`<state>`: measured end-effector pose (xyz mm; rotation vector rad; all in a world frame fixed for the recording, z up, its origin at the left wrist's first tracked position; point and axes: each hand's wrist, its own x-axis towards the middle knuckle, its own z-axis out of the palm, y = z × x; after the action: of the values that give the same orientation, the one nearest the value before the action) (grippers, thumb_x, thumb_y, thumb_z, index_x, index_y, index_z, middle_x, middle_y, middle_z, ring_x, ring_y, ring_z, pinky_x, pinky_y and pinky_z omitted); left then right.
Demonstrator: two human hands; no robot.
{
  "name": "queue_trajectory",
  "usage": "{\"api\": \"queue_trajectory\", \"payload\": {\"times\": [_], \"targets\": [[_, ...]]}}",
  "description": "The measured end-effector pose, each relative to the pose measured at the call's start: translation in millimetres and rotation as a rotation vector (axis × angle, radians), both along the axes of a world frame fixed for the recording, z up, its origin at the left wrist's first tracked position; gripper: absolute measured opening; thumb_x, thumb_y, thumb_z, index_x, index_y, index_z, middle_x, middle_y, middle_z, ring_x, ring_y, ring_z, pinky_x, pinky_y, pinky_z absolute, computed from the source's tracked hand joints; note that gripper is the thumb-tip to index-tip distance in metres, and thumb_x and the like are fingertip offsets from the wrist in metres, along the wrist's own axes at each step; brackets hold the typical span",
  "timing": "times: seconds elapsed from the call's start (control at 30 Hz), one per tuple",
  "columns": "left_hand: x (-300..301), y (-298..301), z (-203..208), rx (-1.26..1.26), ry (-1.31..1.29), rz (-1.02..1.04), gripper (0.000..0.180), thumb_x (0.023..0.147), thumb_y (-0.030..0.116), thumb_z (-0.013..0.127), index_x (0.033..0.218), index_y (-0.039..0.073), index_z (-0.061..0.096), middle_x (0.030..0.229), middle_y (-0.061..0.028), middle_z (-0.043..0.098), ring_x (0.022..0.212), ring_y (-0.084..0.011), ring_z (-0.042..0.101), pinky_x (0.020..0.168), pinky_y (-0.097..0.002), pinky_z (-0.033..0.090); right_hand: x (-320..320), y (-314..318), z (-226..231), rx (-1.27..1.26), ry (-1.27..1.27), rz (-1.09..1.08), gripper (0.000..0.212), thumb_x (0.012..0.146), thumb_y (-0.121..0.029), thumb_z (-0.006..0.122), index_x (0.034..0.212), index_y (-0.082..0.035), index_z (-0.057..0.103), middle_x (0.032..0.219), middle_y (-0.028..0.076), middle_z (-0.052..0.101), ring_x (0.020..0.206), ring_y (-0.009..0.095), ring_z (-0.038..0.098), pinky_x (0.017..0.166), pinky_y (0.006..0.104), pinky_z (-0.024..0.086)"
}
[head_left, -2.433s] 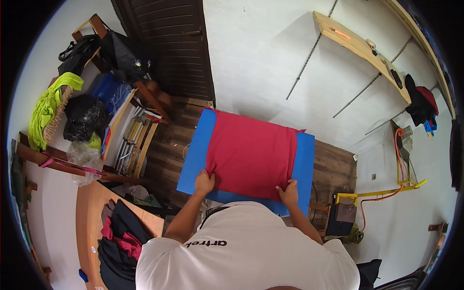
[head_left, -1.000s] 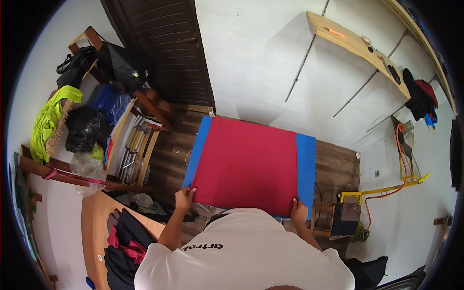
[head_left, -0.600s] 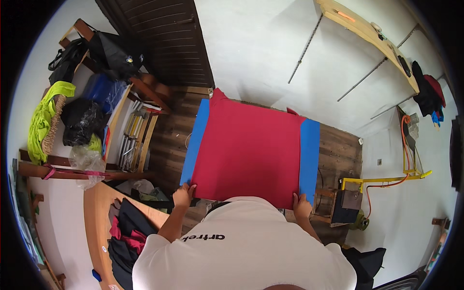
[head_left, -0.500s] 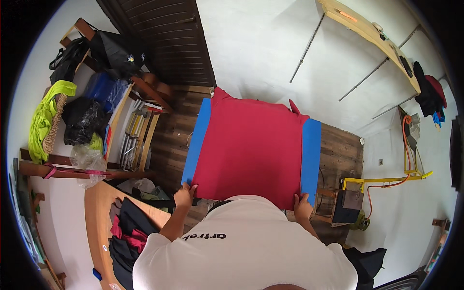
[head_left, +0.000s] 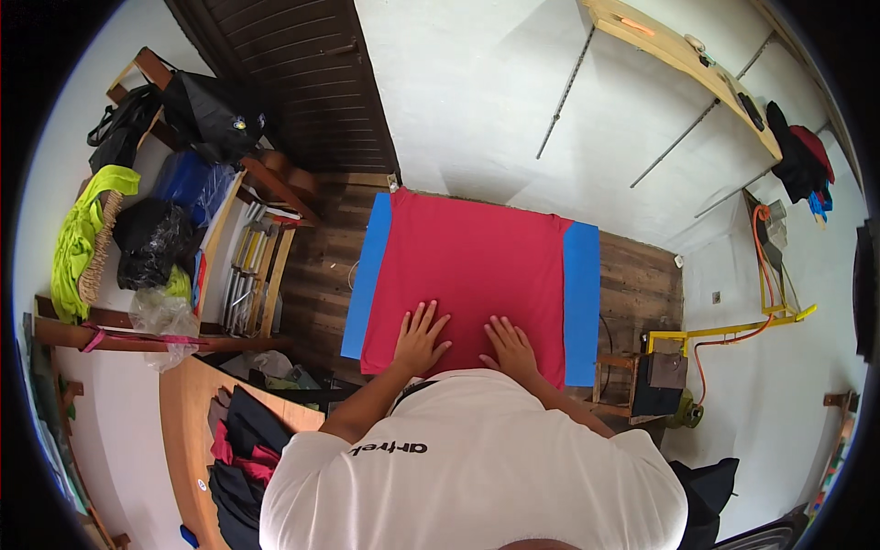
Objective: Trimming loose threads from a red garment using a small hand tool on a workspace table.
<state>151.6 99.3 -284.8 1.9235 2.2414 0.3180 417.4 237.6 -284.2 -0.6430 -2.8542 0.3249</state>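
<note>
A red cloth [head_left: 472, 266], shaped like a garment, lies spread almost flat over a blue board [head_left: 579, 293]. Strips of blue show along its left and right sides. My left hand [head_left: 421, 340] rests palm down on the near part of the cloth, its fingers spread. To the right of it, my right hand [head_left: 511, 349] also presses flat on the fabric with fingers apart. Neither hand grips anything. My white shirt hides the cloth's near edge in the middle.
A wooden table [head_left: 190, 440] at the lower left holds dark and red clothes [head_left: 246, 449]. Loaded shelves [head_left: 151, 339] stand on the left. At the right are a small wooden stand [head_left: 616, 380] and a yellow metal frame [head_left: 724, 335]; a wooden wall shelf [head_left: 674, 55] hangs beyond.
Both hands have let go of the cloth's near corners and moved inward onto it, opening flat. The raised folds at its far edge now lie down.
</note>
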Motion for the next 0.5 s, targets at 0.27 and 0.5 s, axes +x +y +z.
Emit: {"api": "queue_trajectory", "payload": {"times": [0.27,0.5], "targets": [[-35.9,-65.6,4.4,-0.129,0.028,0.103,0.102,0.089,0.072,0.064,0.168,0.018,0.027,0.175,-0.0194,0.017,0.161,-0.0405,0.017,0.130,-0.0540,0.013,95.2,4.1,-2.5,-0.144,-0.294,-0.391,0.094,0.103,-0.063,0.047,0.168,-0.002,0.016,0.176,0.017,0.014,0.163,0.033,0.013,0.131,0.0481,0.013],[-67.0,-96.5,7.0,-0.226,0.058,0.208,0.108,0.092,0.073,0.060,0.170,0.012,0.018,0.176,-0.0186,0.012,0.163,-0.0367,0.013,0.131,-0.0521,0.012,146.1,7.6,-0.8,-0.190,-0.365,-0.490,0.095,0.104,-0.064,0.045,0.168,-0.002,0.013,0.176,0.018,0.012,0.164,0.033,0.011,0.131,0.0473,0.012]]}}
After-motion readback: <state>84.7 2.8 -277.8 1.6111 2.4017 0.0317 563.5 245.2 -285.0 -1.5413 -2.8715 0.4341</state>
